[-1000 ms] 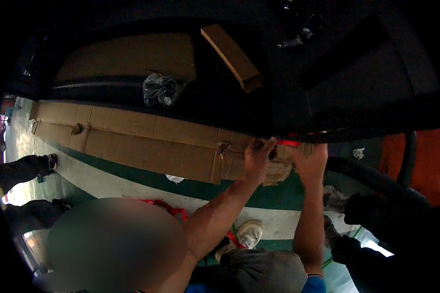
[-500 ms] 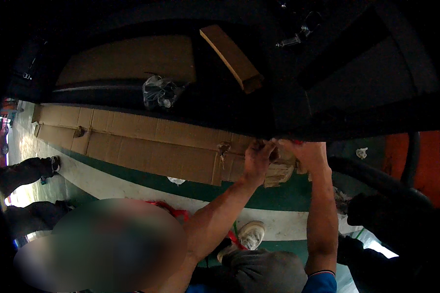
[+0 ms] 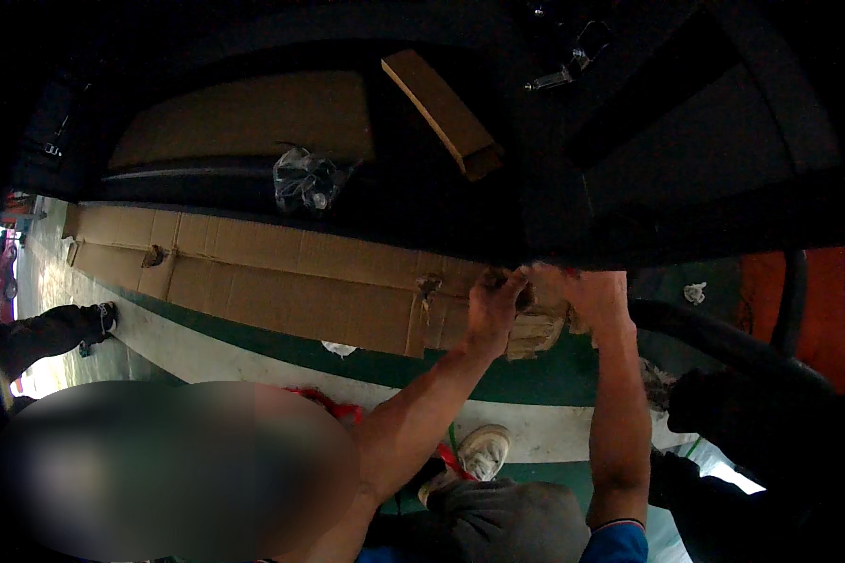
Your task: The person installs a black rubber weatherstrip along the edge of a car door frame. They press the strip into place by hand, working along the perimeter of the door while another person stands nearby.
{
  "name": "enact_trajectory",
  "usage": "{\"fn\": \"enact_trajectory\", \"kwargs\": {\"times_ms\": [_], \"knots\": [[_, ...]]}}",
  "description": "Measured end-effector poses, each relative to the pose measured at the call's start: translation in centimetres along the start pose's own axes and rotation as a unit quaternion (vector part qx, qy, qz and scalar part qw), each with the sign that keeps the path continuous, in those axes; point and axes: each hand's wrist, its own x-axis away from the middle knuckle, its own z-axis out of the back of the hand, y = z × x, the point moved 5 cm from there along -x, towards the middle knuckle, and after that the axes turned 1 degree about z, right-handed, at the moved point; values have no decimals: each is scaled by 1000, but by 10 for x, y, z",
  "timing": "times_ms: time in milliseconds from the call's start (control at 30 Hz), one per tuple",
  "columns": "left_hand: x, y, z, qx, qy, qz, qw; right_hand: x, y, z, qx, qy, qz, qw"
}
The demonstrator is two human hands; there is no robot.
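A long folded sheet of brown cardboard [image 3: 291, 286] stretches along the dark edge, with torn holes in it and a taped, crumpled right end. My left hand [image 3: 494, 308] is over this right end, its fingers curled and pressed together beside the dark edge. Just to its right, my right hand [image 3: 590, 293] reaches under that edge with the fingers bent toward the left hand. A small bit of red shows by the right fingers. Whatever the fingertips of either hand pinch is too small and dark to name.
A clear plastic bag [image 3: 308, 180] with dark parts lies on the dark surface beyond the cardboard. Farther right sits a narrow cardboard box [image 3: 441, 113]. A thick black hose [image 3: 723, 342] runs at the right. Another person's leg [image 3: 52, 340] stands at the left.
Both hands stay in nearly the same place at the cardboard's right end. The view has shifted very slightly, and the blurred area at the lower left reaches farther left.
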Motion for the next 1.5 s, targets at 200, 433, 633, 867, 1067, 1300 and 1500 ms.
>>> {"fn": "enact_trajectory", "kwargs": {"times_ms": [200, 433, 633, 867, 1067, 1300, 1500], "knots": [[2, 4, 5, -8, -17, -49, 999, 1, 4, -8, -11, -55, -53, 997], [3, 1, 0, 58, -8, -22, 998, -12, -22, 9, 22, 118, 74, 990], [3, 3, 1, -18, 17, -23, 999, 8, 0, -17, -39, 36, -18, 998], [9, 12, 2, -43, -16, -83, 996, 6, 2, -23, -37, 37, -5, 999], [15, 51, 10, -442, 19, -165, 882, 12, 24, -32, -15, -8, -31, 999], [20, 88, -24, -617, -29, -320, 718, -1, 17, -20, -168, -69, -69, 981], [-3, 84, -29, -737, -49, -230, 634, 2, 35, -35, -219, -144, -118, 958]]}}
